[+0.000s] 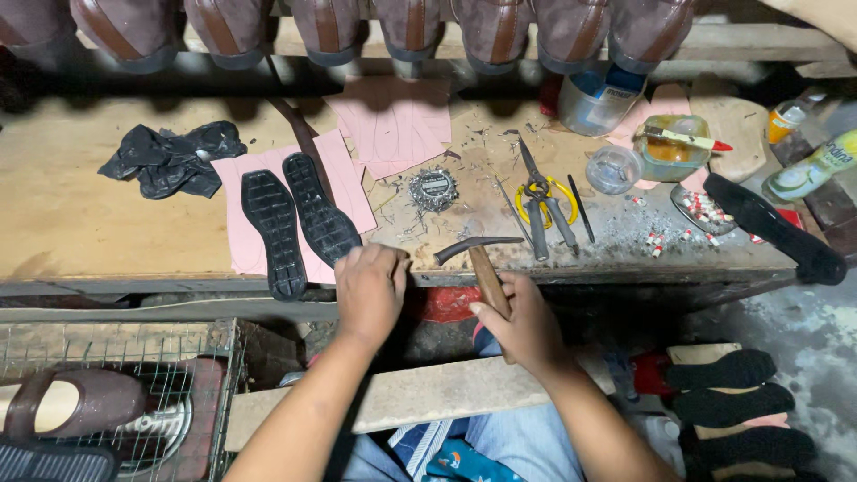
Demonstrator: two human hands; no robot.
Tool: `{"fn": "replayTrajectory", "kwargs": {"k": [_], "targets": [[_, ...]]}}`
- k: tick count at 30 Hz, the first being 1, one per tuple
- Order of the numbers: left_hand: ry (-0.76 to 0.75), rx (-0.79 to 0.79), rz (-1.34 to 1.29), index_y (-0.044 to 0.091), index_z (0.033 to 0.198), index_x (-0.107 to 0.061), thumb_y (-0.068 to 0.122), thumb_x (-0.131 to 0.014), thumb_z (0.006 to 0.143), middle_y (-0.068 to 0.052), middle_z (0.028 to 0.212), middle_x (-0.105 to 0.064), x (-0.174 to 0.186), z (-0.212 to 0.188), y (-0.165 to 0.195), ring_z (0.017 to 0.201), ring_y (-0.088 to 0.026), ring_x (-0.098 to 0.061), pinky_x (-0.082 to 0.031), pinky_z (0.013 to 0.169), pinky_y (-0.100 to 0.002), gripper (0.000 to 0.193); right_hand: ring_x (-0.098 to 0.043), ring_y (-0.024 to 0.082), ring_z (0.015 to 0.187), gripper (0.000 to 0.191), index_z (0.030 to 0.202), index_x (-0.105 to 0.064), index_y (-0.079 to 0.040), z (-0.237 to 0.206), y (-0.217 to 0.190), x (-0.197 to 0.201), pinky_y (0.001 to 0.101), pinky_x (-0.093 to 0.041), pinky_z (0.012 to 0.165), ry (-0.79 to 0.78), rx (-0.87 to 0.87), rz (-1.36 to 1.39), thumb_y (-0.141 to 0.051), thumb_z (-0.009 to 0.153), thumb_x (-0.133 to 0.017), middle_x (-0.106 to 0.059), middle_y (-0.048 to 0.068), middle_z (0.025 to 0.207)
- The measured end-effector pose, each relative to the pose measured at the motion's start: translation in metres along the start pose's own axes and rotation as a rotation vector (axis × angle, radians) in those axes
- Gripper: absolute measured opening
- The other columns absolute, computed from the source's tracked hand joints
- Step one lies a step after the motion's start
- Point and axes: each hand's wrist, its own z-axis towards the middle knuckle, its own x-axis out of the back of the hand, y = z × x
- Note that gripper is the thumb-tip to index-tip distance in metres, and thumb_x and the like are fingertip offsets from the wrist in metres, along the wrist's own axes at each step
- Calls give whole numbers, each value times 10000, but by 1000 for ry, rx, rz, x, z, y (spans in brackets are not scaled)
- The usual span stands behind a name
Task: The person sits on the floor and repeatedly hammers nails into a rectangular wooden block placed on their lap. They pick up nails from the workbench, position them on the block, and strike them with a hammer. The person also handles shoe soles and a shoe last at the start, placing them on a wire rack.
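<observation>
Your right hand (527,326) is clamped around the wooden handle of a hammer (480,254), whose dark metal head lies just over the front edge of the worktop (80,223), pointing left toward your other hand. Your left hand (370,290) is curled closed at that same front edge, knuckles up; whether it pinches a nail or some small piece underneath, you cannot tell from here, since the fingers hide it. The step in hand looks like setting up a hammer blow at the front edge: one hand steadies the spot, the other has the tool ready but low. Any strike calls for lifting the head clear and keeping your left fingers out from under it, since the two hands sit close together. Just left of your left hand, two black rubber soles (299,219) lie tread-up on pink paper patterns (393,120), overhanging the front edge slightly. Behind the hammer sits a round tin of small nails (434,189) amid scattered tacks, and to its right lie pliers (544,210) with yellow-handled scissors. Toward the right edge are a clear plastic cup (614,170), a glue jar with a brush (674,147) and a black sole (772,228). A crumpled black bag (170,161) lies at the left, and brown shoes (495,31) hang in a row along the back edge.
</observation>
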Motion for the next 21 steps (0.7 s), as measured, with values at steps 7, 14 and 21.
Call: {"fn": "replayTrajectory", "kwargs": {"k": [7,14,21], "targets": [[-129,87,-78,96,848,-708,194,-727,829,-69,879,-698,31,-77,12,897,-310,-629,-436,808,-455,102,-730,271,833,496,1222,-628,-34,18,-16,19,379,-562,758,-68,-63,-98,-189,780,-792,-746,148,932],[-332,257,30,70,761,-721,310,-677,873,-125,796,-723,40,-114,4,806,-347,-673,-453,771,-470,268,-686,403,967,509,1148,-683,-4,70,-4,49,473,-534,851,55,-25,-430,-273,733,-802,-708,238,1028],[-340,238,69,51,718,-702,322,-644,893,-162,775,-724,36,-123,5,761,-381,-679,-474,745,-493,328,-630,422,1081,517,1161,-700,-10,92,2,52,492,-509,928,59,-8,-589,-314,757,-803,-647,253,1184]]}}
